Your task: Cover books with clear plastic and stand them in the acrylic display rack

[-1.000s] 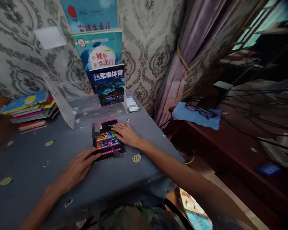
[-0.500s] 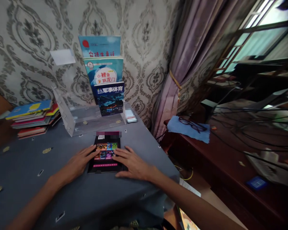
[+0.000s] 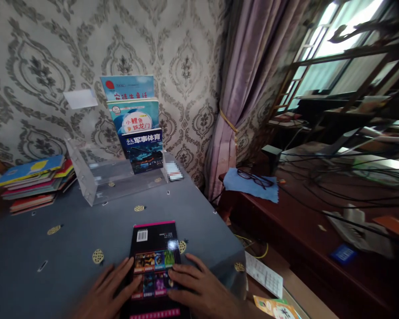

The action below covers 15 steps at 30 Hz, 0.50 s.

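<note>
A black book (image 3: 154, 248) with a pink top edge and colourful picture panels lies flat on the grey tablecloth (image 3: 69, 239), back cover up with a barcode at its top. My left hand (image 3: 108, 290) rests open at the book's left edge, fingers stretched onto the cover. My right hand (image 3: 199, 290) lies open on the book's lower right part, fingers spread flat. Behind, a clear acrylic stand (image 3: 103, 177) holds three books (image 3: 136, 124) stepped upright against the wall.
A stack of colourful books (image 3: 33, 181) lies at the table's back left. The table's right edge drops beside a purple curtain (image 3: 239, 102). A dark wooden desk (image 3: 319, 230) on the right carries glasses on a blue cloth (image 3: 252, 184) and cables. Papers (image 3: 269, 283) lie on the floor.
The view has tilted up and the book now sits lower in the frame, nearer me. Both hands have slid down to the book's lower half and lie flat on it.
</note>
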Motion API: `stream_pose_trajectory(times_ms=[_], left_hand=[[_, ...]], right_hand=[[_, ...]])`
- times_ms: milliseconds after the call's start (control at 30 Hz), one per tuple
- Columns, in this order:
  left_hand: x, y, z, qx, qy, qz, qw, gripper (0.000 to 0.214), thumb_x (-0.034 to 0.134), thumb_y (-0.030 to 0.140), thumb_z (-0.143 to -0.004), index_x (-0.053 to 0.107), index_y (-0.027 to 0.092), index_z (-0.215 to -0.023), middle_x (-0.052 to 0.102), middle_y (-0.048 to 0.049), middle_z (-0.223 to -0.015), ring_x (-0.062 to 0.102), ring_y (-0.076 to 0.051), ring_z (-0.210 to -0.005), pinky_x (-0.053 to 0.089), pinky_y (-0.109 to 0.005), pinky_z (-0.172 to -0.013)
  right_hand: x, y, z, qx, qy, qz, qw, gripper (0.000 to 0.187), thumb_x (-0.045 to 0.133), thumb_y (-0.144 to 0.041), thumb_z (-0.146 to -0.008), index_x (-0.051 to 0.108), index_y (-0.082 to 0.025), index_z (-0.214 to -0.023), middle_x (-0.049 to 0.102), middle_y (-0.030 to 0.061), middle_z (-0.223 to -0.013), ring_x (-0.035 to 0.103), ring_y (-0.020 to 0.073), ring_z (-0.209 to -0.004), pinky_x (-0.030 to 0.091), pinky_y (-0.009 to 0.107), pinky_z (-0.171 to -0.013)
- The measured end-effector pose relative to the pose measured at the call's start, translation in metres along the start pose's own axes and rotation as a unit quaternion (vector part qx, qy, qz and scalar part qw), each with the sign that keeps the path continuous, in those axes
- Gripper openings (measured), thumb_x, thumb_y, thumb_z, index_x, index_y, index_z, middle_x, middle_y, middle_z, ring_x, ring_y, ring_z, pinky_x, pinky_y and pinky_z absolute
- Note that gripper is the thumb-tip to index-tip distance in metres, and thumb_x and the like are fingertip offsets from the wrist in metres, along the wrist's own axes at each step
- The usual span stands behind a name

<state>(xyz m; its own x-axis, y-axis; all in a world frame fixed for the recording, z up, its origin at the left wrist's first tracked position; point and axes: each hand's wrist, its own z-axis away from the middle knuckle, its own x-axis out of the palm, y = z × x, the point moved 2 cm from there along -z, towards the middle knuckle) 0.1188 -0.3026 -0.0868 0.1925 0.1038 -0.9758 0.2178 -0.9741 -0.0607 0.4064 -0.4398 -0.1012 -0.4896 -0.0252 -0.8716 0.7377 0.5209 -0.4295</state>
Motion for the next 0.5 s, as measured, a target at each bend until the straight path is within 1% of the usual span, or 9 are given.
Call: stream_pose_trajectory(times_ms=[100, 133, 200, 267, 333, 400, 467, 500], left_hand=[[0.027, -0.009, 0.007, 0.018, 0.027, -0.023, 0.999, 0.072, 0.052, 0.034, -0.093, 0.023, 0.039, -0.159, 0.053, -0.0069, -0.151, 0.058, -0.028, -0.131, 0.058, -0.043, -0.096], [0.037, -0.014, 0.010, 0.026, 0.052, -0.026, 0.998, 0.071, 0.053, 0.039, -0.093, 0.024, 0.041, -0.158, 0.055, -0.0064, -0.148, 0.060, -0.029, -0.129, 0.060, -0.042, -0.092], [0.055, -0.024, 0.013, 0.034, 0.066, -0.030, 0.997, 0.071, 0.055, 0.040, -0.093, 0.025, 0.044, -0.157, 0.057, -0.0054, -0.147, 0.061, -0.029, -0.128, 0.061, -0.043, -0.091], [0.063, -0.031, 0.013, 0.025, 0.075, -0.027, 0.997, 0.071, 0.057, 0.033, -0.093, 0.027, 0.046, -0.156, 0.057, -0.0044, -0.146, 0.061, -0.029, -0.128, 0.061, -0.044, -0.092], [0.057, -0.036, 0.011, 0.004, 0.088, -0.001, 0.996, 0.071, 0.056, 0.025, -0.092, 0.030, 0.048, -0.154, 0.056, -0.0033, -0.148, 0.060, -0.027, -0.129, 0.060, -0.043, -0.094], [0.041, -0.039, 0.005, -0.025, 0.090, 0.060, 0.994, 0.070, 0.052, 0.021, -0.092, 0.032, 0.047, -0.154, 0.052, -0.0029, -0.152, 0.058, -0.026, -0.132, 0.060, -0.041, -0.096], [0.021, -0.042, -0.003, -0.064, 0.078, 0.156, 0.983, 0.063, 0.049, 0.027, -0.093, 0.038, 0.043, -0.153, 0.048, -0.0039, -0.155, 0.055, -0.027, -0.135, 0.059, -0.042, -0.097], [0.012, -0.044, -0.008, -0.099, 0.075, 0.211, 0.969, 0.059, 0.049, 0.032, -0.094, 0.042, 0.042, -0.151, 0.048, -0.0042, -0.155, 0.053, -0.029, -0.137, 0.057, -0.046, -0.100]], right_hand=[[0.000, 0.001, -0.005, -0.021, 0.028, -0.008, 0.999, 0.046, 0.053, -0.024, -0.098, 0.053, -0.036, -0.142, 0.065, 0.0052, -0.138, 0.055, 0.0225, -0.133, 0.042, 0.049, -0.115], [-0.004, 0.001, -0.009, -0.027, 0.037, -0.018, 0.999, 0.043, 0.052, -0.025, -0.099, 0.055, -0.034, -0.141, 0.067, 0.0059, -0.135, 0.057, 0.0219, -0.130, 0.046, 0.045, -0.111], [-0.014, 0.001, -0.019, -0.038, 0.056, -0.048, 0.997, 0.037, 0.049, -0.028, -0.101, 0.057, -0.030, -0.138, 0.070, 0.0069, -0.129, 0.059, 0.0203, -0.124, 0.051, 0.038, -0.104], [-0.024, 0.002, -0.029, -0.044, 0.078, -0.079, 0.993, 0.034, 0.046, -0.035, -0.104, 0.060, -0.027, -0.133, 0.072, 0.0079, -0.121, 0.061, 0.0198, -0.117, 0.052, 0.035, -0.100], [-0.033, 0.003, -0.039, -0.041, 0.103, -0.108, 0.988, 0.034, 0.042, -0.042, -0.105, 0.063, -0.025, -0.127, 0.074, 0.0080, -0.111, 0.063, 0.0197, -0.107, 0.053, 0.034, -0.096], [-0.043, 0.004, -0.047, -0.022, 0.132, -0.137, 0.982, 0.037, 0.041, -0.047, -0.104, 0.064, -0.024, -0.121, 0.073, 0.0073, -0.104, 0.062, 0.0197, -0.101, 0.052, 0.034, -0.093], [-0.054, 0.004, -0.056, 0.011, 0.160, -0.163, 0.974, 0.038, 0.040, -0.051, -0.104, 0.065, -0.025, -0.115, 0.070, 0.0065, -0.102, 0.061, 0.0192, -0.099, 0.052, 0.032, -0.090], [-0.059, 0.004, -0.061, 0.028, 0.171, -0.172, 0.970, 0.038, 0.040, -0.052, -0.104, 0.065, -0.025, -0.113, 0.069, 0.0062, -0.101, 0.060, 0.0191, -0.097, 0.051, 0.032, -0.088]])
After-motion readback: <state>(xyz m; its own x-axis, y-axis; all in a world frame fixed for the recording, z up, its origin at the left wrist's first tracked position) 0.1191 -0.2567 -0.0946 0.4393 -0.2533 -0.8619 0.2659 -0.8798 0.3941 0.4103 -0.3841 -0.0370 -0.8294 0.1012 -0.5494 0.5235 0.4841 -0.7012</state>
